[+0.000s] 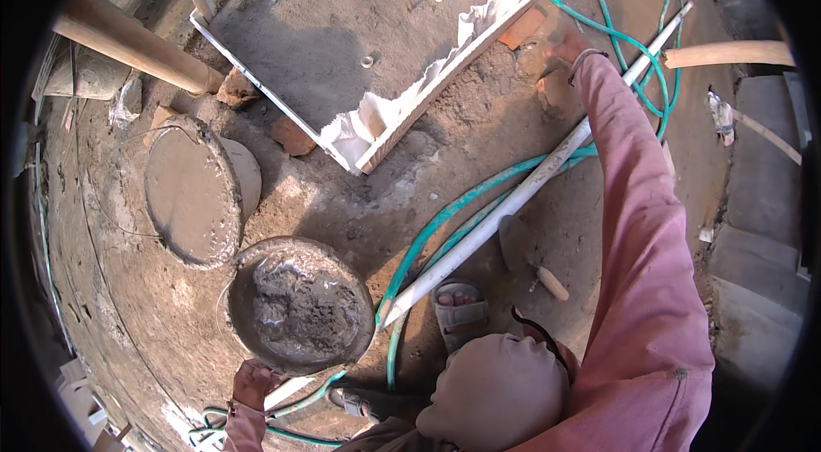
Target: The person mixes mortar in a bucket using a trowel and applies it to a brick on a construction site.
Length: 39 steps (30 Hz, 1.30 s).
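Note:
My left hand (254, 383) is closed at the near rim of a round, dark pan (369, 315). Wet grey mortar (308, 307) lies heaped inside the pan. My right arm, in a pink sleeve, stretches far forward over a white pipe. At its end my right hand (567, 48) is low over the soil, between an orange brick (522, 28) and a brick piece (558, 93). Its fingers blend into the ground, so I cannot make out their grip. A trowel with a wooden handle (552, 283) rests on the ground beside my sandalled foot (461, 308).
A bucket (244, 170) of muddy water stands left of the pan. Beyond lies a sand-filled frame (453, 76) lined with white sheeting. A green hose (462, 195) loops along the white pipe (505, 230). Wooden poles (137, 41) stand at left and right.

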Each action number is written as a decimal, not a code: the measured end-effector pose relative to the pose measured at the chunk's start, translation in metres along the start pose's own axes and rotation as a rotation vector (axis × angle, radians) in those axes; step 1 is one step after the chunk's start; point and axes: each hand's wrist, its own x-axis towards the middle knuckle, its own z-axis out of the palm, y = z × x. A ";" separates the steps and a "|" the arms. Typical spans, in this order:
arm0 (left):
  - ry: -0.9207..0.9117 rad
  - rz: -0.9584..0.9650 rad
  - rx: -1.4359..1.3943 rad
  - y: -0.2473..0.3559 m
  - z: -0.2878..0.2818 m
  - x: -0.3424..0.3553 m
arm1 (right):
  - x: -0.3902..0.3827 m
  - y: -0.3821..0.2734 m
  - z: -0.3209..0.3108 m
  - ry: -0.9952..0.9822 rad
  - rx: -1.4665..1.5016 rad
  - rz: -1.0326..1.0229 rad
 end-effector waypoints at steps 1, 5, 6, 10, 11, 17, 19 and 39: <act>0.006 -0.010 -0.008 0.004 0.004 0.002 | 0.018 0.003 0.004 0.125 0.020 -0.056; 0.002 -0.040 -0.060 0.007 0.009 0.007 | 0.066 -0.004 0.042 0.367 0.259 -0.150; 0.003 -0.032 -0.075 0.001 0.005 0.010 | 0.071 -0.007 0.048 0.398 0.279 -0.173; 0.038 -0.042 -0.103 0.000 0.007 0.007 | 0.067 -0.013 0.058 0.332 0.252 -0.288; 0.042 -0.050 -0.114 0.002 0.009 0.004 | 0.066 -0.023 0.057 0.291 0.299 -0.310; -0.016 -0.047 -0.174 0.003 0.008 0.007 | 0.071 -0.006 0.063 0.318 0.275 -0.125; -0.069 -0.046 -0.199 0.002 0.004 0.011 | 0.072 0.002 0.064 0.382 0.203 -0.059; -0.088 0.053 -0.282 -0.002 0.008 -0.004 | -0.323 0.003 0.015 -0.392 -0.077 -0.102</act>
